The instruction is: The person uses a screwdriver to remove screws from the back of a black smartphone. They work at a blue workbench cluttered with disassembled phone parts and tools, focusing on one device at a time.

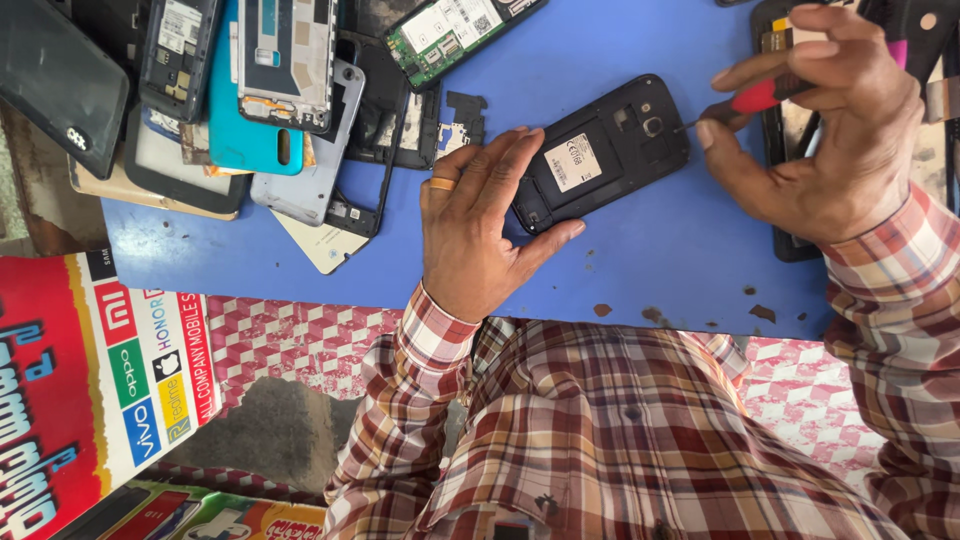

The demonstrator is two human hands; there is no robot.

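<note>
— Grip first: the right hand [835, 130] has its fingers curled tight around a red-handled screwdriver [752, 98], thumb and forefinger pinching the handle, and the thin metal tip reaches to the upper right corner of the black phone [603, 150], near the camera opening.

— And the other one?

— Left hand [475, 225] is spread, not closed on anything: the fingers (one wears a gold ring) lie flat along the phone's left end while the thumb hooks under its lower edge, pinning it to the blue worktop [640, 260].

— Where does the phone sit exactly?

— Face down near the middle of the worktop, tilted, between the two hands. Its back cover is already off: the battery bay is bare, with a white label showing where a battery would go.

— So how far along would you say?

— Early to middle, I judge. Cover and battery are out, yet the black inner frame is on the body in one piece, and the driver stands at a corner screw. Whether any screws are out already I cannot tell; they are too small to see.

— Anything nearby?

— A heap of stripped phone frames [290, 100] and back covers at the far left, with a green circuit board [450, 30] just beyond the phone.
</note>
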